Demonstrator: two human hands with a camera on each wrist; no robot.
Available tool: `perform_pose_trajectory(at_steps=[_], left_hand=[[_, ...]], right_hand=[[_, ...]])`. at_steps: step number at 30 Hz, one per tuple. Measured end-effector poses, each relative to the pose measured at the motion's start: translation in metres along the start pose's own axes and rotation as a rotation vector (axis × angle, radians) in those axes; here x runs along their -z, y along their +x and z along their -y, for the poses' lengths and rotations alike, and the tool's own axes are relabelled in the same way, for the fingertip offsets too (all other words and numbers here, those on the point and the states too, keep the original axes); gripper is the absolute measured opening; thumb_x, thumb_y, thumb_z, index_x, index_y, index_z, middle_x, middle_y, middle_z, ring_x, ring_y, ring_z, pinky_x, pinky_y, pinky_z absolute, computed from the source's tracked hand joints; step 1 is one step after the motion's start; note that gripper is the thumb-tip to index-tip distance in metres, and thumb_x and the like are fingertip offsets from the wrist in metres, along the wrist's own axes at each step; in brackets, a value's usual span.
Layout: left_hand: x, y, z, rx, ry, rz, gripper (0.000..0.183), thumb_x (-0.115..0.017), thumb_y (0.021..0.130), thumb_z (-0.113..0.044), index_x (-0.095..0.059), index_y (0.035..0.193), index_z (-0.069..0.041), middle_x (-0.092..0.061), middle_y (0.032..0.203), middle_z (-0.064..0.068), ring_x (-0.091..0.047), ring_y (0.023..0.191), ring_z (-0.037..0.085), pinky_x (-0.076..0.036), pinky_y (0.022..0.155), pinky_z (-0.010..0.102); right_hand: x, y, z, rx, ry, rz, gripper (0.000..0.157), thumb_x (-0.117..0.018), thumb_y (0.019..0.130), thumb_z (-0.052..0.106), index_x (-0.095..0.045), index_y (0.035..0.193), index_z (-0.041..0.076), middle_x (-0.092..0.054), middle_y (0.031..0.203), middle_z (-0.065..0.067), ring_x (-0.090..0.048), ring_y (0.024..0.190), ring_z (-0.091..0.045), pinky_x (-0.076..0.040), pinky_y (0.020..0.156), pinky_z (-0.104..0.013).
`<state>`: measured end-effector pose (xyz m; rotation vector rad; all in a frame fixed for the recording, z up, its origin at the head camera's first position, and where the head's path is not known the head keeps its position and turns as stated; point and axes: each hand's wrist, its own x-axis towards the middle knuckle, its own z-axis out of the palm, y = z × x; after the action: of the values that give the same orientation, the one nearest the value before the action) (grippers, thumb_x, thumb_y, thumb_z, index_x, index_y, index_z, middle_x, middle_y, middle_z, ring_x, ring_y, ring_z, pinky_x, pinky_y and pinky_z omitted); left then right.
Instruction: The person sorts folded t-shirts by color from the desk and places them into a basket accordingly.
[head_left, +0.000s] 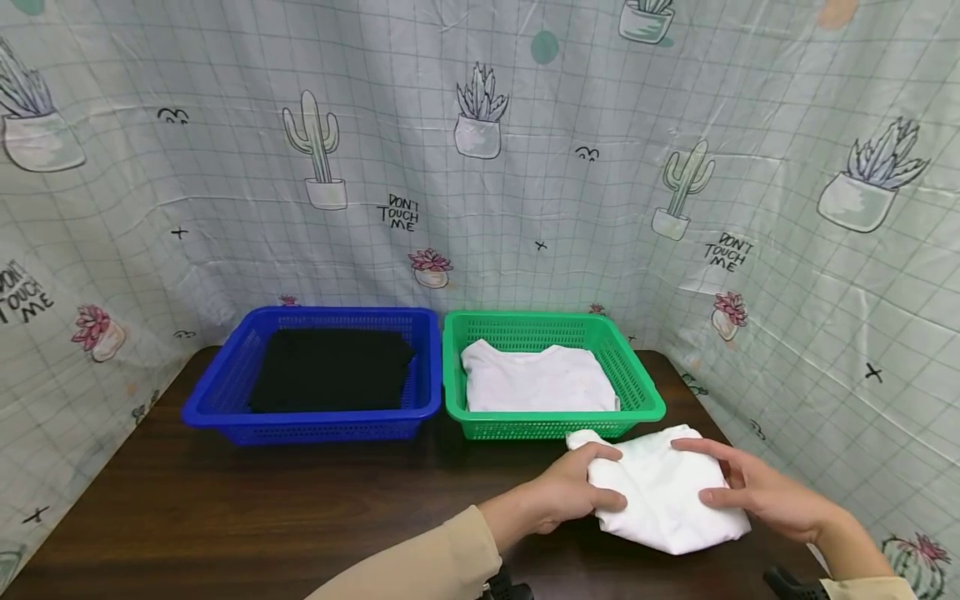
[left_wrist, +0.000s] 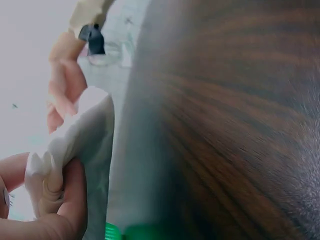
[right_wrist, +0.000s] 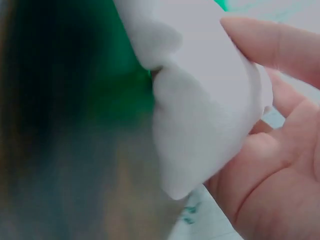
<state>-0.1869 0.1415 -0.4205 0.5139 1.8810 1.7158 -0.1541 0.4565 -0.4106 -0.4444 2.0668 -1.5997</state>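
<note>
A folded white garment (head_left: pixel 667 492) is held up off the tabletop, in front of the green basket (head_left: pixel 555 427). My left hand (head_left: pixel 573 492) pinches its left side; in the left wrist view the thumb and fingers close on the folded cloth (left_wrist: pixel 95 145). At the opposite side my right hand (head_left: pixel 765 492) grips the edge, thumb on the near face and fingers toward the far edge. The right wrist view shows the white garment (right_wrist: pixel 205 100) between those fingers, its lower corner hanging. Inside the green basket lies a folded white shirt (head_left: pixel 536 379) with its neckline toward the back.
Left of the green basket stands a blue basket (head_left: pixel 315 418) holding folded black cloth (head_left: pixel 333 371). Both baskets sit at the back of a dark wooden table (head_left: pixel 300 508). A patterned curtain (head_left: pixel 510 200) hangs behind and along both sides.
</note>
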Motion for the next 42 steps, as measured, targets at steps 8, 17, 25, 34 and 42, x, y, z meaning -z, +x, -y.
perform_pose_trajectory(at_steps=[8, 17, 25, 34, 42], left_hand=[[0.013, -0.017, -0.035, -0.058, -0.007, 0.007, 0.053, -0.076, 0.083, -0.005, -0.059, 0.129, -0.023, -0.056, 0.117, -0.005, -0.058, 0.099, 0.011, -0.053, 0.082, 0.031], [0.052, -0.023, -0.072, -0.130, -0.053, 0.042, 0.057, -0.075, 0.087, -0.012, -0.052, 0.137, -0.027, -0.052, 0.124, -0.005, -0.060, 0.102, 0.012, -0.052, 0.086, 0.032], [0.097, -0.004, -0.081, -0.148, -0.031, -0.060, 0.060, -0.072, 0.090, -0.016, -0.046, 0.144, -0.026, -0.043, 0.142, -0.001, -0.053, 0.117, 0.016, -0.048, 0.094, 0.036], [0.127, 0.028, -0.066, -0.113, -0.022, -0.183, 0.062, -0.072, 0.090, -0.011, -0.046, 0.144, -0.022, -0.035, 0.151, 0.005, -0.048, 0.126, 0.020, -0.048, 0.095, 0.039], [0.149, 0.049, -0.051, -0.088, 0.041, -0.276, 0.063, -0.073, 0.088, -0.009, -0.047, 0.144, -0.020, -0.039, 0.149, 0.008, -0.046, 0.128, 0.025, -0.047, 0.097, 0.039]], right_hand=[[0.003, 0.002, 0.050, 0.106, 0.026, 0.078, 0.063, -0.038, 0.099, -0.012, -0.014, 0.155, 0.006, -0.041, 0.136, -0.024, -0.060, 0.111, -0.036, -0.054, 0.085, -0.049], [0.008, 0.029, 0.092, 0.146, -0.005, 0.030, 0.064, -0.039, 0.100, -0.010, -0.015, 0.156, 0.009, -0.043, 0.135, -0.021, -0.063, 0.106, -0.031, -0.055, 0.080, -0.052], [0.010, 0.079, 0.104, 0.086, -0.129, -0.221, 0.065, -0.056, 0.099, 0.007, -0.025, 0.155, 0.022, -0.042, 0.133, -0.017, -0.063, 0.097, -0.021, -0.057, 0.076, -0.042], [0.021, 0.138, 0.095, 0.052, -0.287, -0.317, 0.070, -0.070, 0.092, 0.023, -0.035, 0.153, 0.022, -0.032, 0.147, -0.014, -0.044, 0.112, -0.024, -0.049, 0.083, -0.026], [0.028, 0.176, 0.079, 0.058, -0.291, -0.319, 0.072, -0.072, 0.091, 0.025, -0.035, 0.153, 0.022, -0.022, 0.154, -0.015, -0.038, 0.116, -0.028, -0.049, 0.082, -0.027]])
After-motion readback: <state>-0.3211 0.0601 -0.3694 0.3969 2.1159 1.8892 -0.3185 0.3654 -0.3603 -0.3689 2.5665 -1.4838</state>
